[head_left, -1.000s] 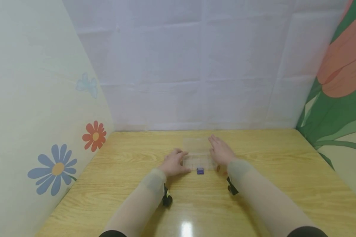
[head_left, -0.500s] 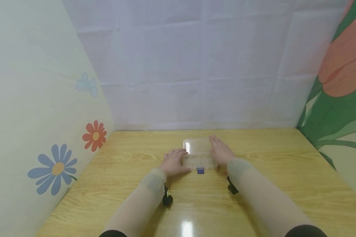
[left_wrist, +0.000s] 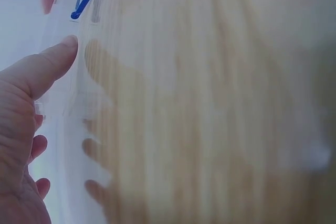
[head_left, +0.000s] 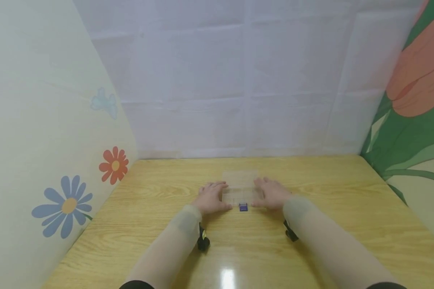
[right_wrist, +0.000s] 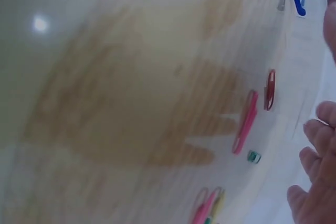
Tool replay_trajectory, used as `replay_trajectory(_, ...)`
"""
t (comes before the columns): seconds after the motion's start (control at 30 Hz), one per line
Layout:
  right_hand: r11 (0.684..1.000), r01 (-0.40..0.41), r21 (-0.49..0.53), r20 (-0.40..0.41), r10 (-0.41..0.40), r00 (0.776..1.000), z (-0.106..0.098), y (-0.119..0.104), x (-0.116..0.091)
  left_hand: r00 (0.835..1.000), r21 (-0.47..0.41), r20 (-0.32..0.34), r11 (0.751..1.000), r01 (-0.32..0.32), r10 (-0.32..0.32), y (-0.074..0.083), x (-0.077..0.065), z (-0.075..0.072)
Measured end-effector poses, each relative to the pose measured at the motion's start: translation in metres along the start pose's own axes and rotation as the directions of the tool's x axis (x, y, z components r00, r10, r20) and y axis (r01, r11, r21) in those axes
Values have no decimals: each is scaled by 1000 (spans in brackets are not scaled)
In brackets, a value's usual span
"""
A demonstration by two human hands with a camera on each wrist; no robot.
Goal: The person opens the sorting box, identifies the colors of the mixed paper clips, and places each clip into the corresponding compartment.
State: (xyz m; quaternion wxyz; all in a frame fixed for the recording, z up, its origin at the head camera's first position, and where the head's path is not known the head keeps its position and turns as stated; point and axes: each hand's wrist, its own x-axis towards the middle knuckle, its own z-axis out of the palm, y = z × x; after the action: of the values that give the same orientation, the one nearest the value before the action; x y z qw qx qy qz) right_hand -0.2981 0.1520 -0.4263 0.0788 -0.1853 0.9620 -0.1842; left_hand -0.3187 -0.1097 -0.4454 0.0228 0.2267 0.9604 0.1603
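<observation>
In the head view a clear plastic compartment box (head_left: 238, 196) sits mid-table, its clear lid (head_left: 240, 178) folded back behind it. A blue latch (head_left: 243, 207) marks the middle of its front edge. My left hand (head_left: 211, 198) holds the left end, thumb at the front wall and fingers toward the back; the left wrist view shows that thumb (left_wrist: 58, 59) against the clear wall. My right hand (head_left: 273, 194) spans the right end, thumb at the front corner. Its fingers (right_wrist: 317, 129) are bent in the right wrist view.
Small items lie beside the box in the right wrist view: a red looped clip (right_wrist: 270, 90), a pink clip (right_wrist: 245, 124), a tiny green piece (right_wrist: 254, 157), and pink (right_wrist: 206, 206) and yellow (right_wrist: 217, 205) clips. A white cloth wall (head_left: 217, 100) stands behind the wooden table (head_left: 159, 241).
My right hand has come down from beside the lid toward the front, its thumb now at the box's front right corner. The left hand has stayed nearly still.
</observation>
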Motion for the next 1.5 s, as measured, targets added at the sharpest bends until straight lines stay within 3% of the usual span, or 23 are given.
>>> replay_trajectory(0.17, 996, 34, -81, 0, -35, 999, 4, 3, 0, 1000, -31, 9, 1000, -1, 1, -2, -1, 0)
replay_trajectory(0.47, 992, 56, -117, -12, -58, 998, 5, 0, -3, 999, -48, 25, 999, -23, 24, -2, -4, -1)
replay_trajectory(0.77, 996, 17, -88, 0, -17, 1000, 3, -6, -5, 1000, -19, 9, 1000, -15, 15, -1, -3, -1)
replay_trajectory(1.23, 996, 20, -86, -64, -26, 998, 5, -10, -7, 999, 2, 26, 1000, -28, 28, 1, -6, -6)
replay_trajectory(1.4, 999, 17, -34, -65, -20, 998, 7, -5, -6, 999, -10, 21, 999, -32, 32, 4, -8, -9)
replay_trajectory(1.5, 997, 4, 76, -78, 2, 997, 5, 0, -6, 999, -21, 14, 999, -38, 38, 5, -8, -9)
